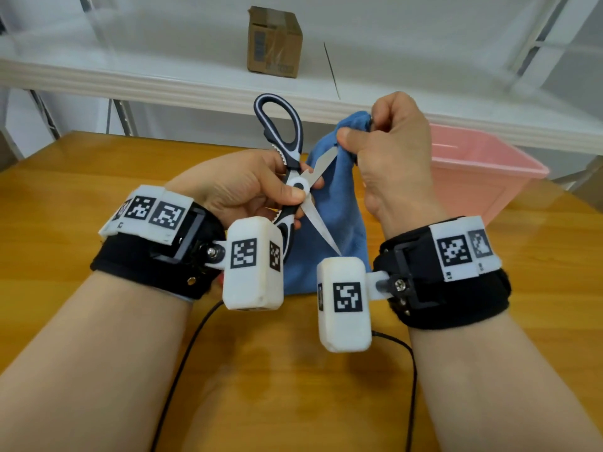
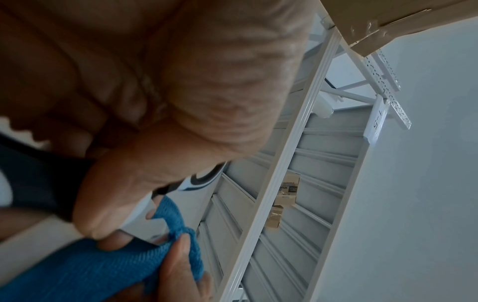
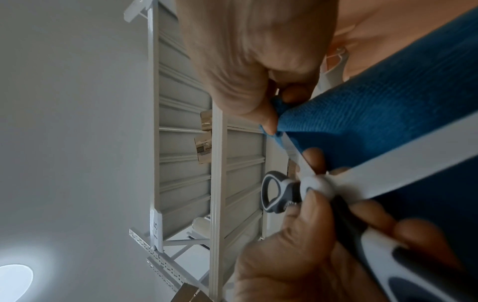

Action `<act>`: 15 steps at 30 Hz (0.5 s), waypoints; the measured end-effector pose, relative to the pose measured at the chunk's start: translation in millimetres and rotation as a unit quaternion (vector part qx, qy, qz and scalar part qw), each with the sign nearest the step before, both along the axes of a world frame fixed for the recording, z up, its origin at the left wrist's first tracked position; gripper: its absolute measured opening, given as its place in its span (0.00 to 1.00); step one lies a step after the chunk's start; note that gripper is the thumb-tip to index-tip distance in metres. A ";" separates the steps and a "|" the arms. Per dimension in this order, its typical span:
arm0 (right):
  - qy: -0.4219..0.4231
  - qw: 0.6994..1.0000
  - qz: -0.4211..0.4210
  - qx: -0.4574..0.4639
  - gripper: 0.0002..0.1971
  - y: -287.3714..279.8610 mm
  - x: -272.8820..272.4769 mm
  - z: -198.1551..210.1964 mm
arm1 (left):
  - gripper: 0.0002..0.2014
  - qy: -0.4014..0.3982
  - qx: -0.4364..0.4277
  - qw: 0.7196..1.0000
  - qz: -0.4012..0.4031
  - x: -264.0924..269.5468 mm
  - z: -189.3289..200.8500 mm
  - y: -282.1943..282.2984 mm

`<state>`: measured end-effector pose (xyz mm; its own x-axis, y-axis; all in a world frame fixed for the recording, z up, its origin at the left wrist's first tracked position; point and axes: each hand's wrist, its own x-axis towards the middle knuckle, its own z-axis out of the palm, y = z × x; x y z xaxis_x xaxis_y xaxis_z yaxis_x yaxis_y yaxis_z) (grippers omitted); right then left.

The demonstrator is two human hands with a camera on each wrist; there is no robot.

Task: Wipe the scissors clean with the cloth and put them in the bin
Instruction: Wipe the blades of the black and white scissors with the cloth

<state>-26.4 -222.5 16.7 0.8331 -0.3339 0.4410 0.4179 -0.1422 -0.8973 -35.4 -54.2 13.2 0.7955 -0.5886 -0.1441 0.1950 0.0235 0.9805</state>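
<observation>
Between hands point(image 1: 248, 184) point(image 1: 388, 154): scissors point(image 1: 295, 177), cloth-pinched tip.

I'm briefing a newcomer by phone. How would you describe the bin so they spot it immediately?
Start at the wooden table and look to its far right corner, below the white shelf. The translucent pink plastic bin sits there, open-topped and rectangular; nothing else in view is pink, unlike the brown cardboard box on the shelf.
</observation>
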 end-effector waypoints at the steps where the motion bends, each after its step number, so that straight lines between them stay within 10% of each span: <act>1: -0.008 1.000 -0.008 -0.006 0.24 -3.3 0.0 0.8 | 0.17 0.000 0.003 1.000 -0.004 -1.1 0.3 0.1; 15: 0.045 0.992 0.061 0.103 0.21 -5.1 -0.4 7.2 | 0.17 0.016 -0.069 0.997 0.040 4.8 -4.0 18.1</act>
